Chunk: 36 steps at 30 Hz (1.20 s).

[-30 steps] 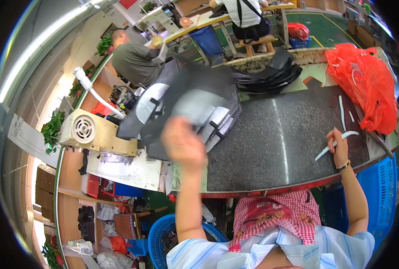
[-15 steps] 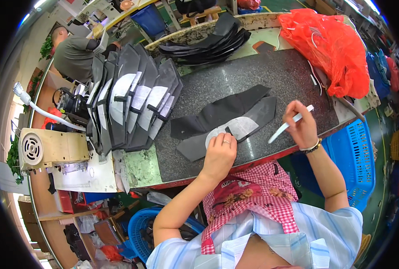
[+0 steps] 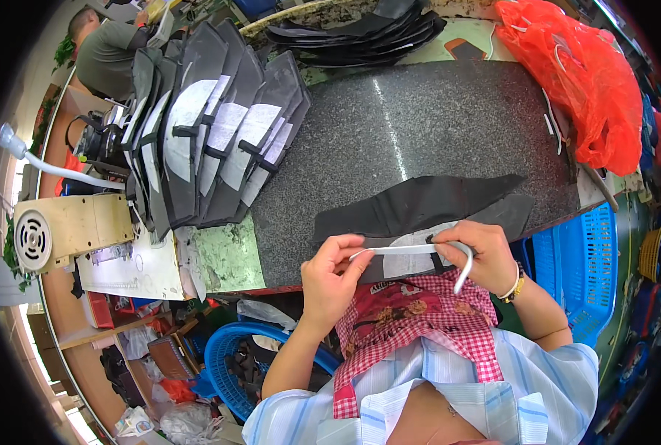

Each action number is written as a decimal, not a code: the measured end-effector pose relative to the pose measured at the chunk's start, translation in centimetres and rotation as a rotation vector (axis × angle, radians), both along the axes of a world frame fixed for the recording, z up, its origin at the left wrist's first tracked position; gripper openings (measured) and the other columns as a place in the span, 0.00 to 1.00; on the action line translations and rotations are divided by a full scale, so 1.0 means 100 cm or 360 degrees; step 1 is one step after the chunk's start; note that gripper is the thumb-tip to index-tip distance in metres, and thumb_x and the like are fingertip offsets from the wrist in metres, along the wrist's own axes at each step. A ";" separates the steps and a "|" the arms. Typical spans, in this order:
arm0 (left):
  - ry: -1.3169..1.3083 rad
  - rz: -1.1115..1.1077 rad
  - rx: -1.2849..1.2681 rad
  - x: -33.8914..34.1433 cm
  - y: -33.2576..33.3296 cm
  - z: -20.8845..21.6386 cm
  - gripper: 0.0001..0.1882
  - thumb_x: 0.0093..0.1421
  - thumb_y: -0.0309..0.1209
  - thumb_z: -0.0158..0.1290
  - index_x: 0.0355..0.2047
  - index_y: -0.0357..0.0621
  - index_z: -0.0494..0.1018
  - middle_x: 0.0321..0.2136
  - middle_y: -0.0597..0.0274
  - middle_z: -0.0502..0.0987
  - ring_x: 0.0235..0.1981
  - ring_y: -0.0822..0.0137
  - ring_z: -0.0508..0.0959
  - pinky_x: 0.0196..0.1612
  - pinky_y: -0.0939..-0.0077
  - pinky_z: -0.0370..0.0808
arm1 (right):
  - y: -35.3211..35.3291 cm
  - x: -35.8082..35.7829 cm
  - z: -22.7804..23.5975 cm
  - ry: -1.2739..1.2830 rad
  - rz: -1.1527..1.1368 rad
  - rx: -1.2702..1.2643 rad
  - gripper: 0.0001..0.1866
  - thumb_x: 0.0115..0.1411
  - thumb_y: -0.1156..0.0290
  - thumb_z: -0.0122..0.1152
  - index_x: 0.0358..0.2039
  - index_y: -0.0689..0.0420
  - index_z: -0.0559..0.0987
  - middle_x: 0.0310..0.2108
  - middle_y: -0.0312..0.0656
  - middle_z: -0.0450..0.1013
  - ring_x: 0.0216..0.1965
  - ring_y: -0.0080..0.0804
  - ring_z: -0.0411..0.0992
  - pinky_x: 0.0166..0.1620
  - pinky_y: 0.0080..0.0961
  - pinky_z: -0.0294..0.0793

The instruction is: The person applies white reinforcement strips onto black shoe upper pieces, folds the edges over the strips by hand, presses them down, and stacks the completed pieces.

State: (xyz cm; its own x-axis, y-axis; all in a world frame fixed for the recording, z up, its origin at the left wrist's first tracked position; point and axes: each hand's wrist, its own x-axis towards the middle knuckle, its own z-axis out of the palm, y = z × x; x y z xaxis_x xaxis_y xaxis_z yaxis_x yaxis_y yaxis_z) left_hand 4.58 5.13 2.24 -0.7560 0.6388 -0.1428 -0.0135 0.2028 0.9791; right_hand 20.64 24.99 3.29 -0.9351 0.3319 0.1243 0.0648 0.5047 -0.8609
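A narrow white strip (image 3: 397, 250) is stretched between my two hands, just above the near edge of the work slab. My left hand (image 3: 333, 276) pinches its left end between thumb and fingers. Further along, my right hand (image 3: 479, 256) grips the strip, and its free end curls down past the fingers. Under the strip lies a dark grey cut piece with a pale rounded patch (image 3: 408, 264), partly covered by my hands. Against its far side rests a plain black cut piece (image 3: 412, 206).
Overlapping grey pieces with white patches (image 3: 227, 141) stand at the left, beside a beige sewing machine (image 3: 74, 231). A stack of black pieces (image 3: 360, 37) lies at the back. Red plastic bag (image 3: 583, 81) at the right, blue baskets (image 3: 594, 259) below. A co-worker (image 3: 106, 55) sits far left.
My left hand has left the patched piece and now holds the strip's left end. My right hand has brought the strip leftward over the pieces, which now lie nearer the front edge.
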 end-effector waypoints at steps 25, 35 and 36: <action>0.2375 -0.0988 -0.0379 0.044 0.040 -0.022 0.21 0.57 0.32 0.52 0.51 0.43 0.76 0.47 0.50 0.76 0.49 0.50 0.77 0.54 0.60 0.72 | 0.016 -0.014 -0.007 -0.0474 -0.0187 -0.0044 0.09 0.56 0.67 0.64 0.33 0.59 0.78 0.28 0.46 0.78 0.29 0.45 0.78 0.32 0.34 0.75; 0.2503 -0.1327 -0.0694 0.054 0.053 0.006 0.21 0.56 0.29 0.48 0.49 0.39 0.77 0.43 0.40 0.76 0.46 0.43 0.78 0.50 0.54 0.73 | 0.039 0.033 -0.006 -0.0309 -0.0657 -0.0016 0.08 0.54 0.75 0.68 0.35 0.61 0.82 0.31 0.42 0.79 0.29 0.28 0.80 0.32 0.20 0.79; 0.2501 -0.1320 -0.0708 0.054 0.053 0.006 0.20 0.56 0.28 0.48 0.49 0.39 0.77 0.43 0.40 0.76 0.46 0.42 0.78 0.51 0.54 0.73 | 0.040 0.033 -0.006 -0.0339 -0.0673 -0.0076 0.09 0.53 0.75 0.68 0.35 0.61 0.82 0.31 0.42 0.79 0.29 0.28 0.80 0.33 0.21 0.79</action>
